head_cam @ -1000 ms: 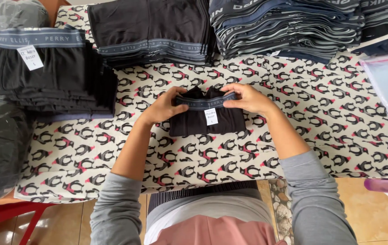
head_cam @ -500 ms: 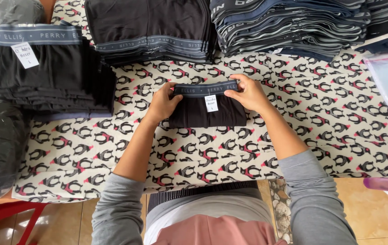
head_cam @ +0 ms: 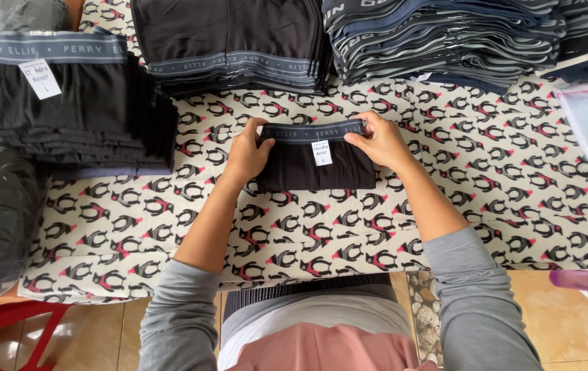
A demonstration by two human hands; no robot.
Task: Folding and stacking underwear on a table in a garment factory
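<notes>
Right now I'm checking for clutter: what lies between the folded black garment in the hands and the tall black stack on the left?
In the head view, only bare penguin-print cloth lies between the folded black garment and the black stack.

1. Bright, even daylight fills the scene, with no harsh glare.
2. Shadows are soft and short under the left hand and right hand.
3. Focus is sharp throughout; the black garments lose fold detail in darkness.

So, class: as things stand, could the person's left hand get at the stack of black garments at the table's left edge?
Probably yes. The left hand grips the folded black garment, and only bare patterned cloth lies between it and the stack; it would have to release its grip first.
</notes>
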